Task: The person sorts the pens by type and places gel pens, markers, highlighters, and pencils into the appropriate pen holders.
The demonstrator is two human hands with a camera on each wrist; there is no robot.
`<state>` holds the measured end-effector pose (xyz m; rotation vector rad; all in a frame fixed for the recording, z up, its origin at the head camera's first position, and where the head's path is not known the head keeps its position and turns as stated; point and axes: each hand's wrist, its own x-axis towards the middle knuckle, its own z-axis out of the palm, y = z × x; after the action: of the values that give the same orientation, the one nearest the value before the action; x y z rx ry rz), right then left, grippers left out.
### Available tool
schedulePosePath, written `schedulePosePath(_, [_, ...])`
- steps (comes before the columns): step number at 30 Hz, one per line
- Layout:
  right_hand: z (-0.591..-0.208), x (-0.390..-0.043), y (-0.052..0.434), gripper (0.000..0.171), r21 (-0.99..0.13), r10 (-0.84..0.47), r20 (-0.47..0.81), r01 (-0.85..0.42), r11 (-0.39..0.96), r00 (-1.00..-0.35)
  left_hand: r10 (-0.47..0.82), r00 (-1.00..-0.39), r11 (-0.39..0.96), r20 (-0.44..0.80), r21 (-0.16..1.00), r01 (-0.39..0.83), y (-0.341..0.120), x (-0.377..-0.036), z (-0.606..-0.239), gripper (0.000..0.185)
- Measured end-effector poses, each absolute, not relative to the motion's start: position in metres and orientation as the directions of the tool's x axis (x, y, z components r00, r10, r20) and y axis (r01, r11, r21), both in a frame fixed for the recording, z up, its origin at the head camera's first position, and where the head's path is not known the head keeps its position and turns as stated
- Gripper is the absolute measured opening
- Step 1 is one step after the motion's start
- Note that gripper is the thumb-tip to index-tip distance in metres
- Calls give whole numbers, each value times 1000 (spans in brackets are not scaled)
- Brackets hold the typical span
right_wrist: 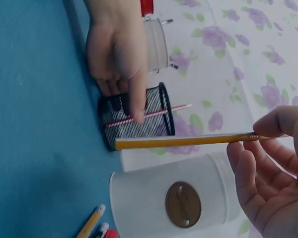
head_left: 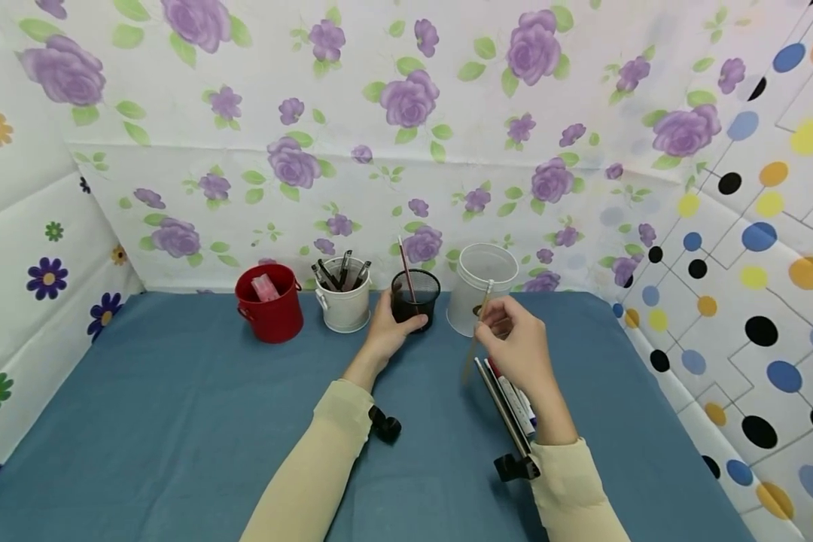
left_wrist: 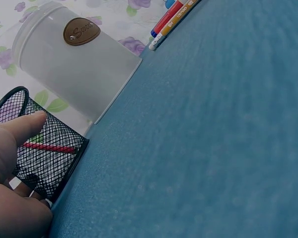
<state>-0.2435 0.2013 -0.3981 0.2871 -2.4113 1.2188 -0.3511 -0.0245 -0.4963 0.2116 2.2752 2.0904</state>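
Observation:
My left hand (head_left: 386,329) grips a black mesh pencil cup (left_wrist: 52,158) that stands on the table, thumb across its near side. One red-and-white pencil (right_wrist: 149,114) leans inside that cup, its tip above the rim. Between thumb and fingertips my right hand (head_left: 520,346) pinches a yellow pencil (right_wrist: 184,142) near one end. It hangs nearly upright in the head view, in front of a translucent white cup (head_left: 461,301) with a brown oval label (right_wrist: 183,204). Below the right hand, several pencils and markers (head_left: 513,399) lie side by side on the table.
Left of the mesh cup stand a white pail (head_left: 345,312) with several dark pens and a red pail (head_left: 278,320) holding a pink object. Behind them rises a flowered cloth backdrop (head_left: 352,90). Blue cloth (head_left: 196,421) covers the table.

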Motion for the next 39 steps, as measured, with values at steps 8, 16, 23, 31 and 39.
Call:
schedulePosePath(8, [-367,-253,189,10,-694,29,559,-448,564,-829,124,-990,64,64,995,73,-25,-350,-499,90])
schedulePosePath(16, [-354,-266,176,13,-745,87,585,-491,452,-807,131,-990,56,59,996,67,-24,-348,-500,93])
schedulePosePath(23, [-355,-279,170,11,-765,100,595,-525,372,-797,132,-989,47,73,996,79,-24,-349,-500,91])
schedulePosePath(31, [-354,-302,155,12,-725,58,620,-543,423,-782,118,-990,65,76,994,84,-23,-352,-500,90])
schedulePosePath(39, [-352,-321,143,17,-680,-13,585,-499,537,-811,120,-991,79,58,995,68,-21,-353,-498,91])
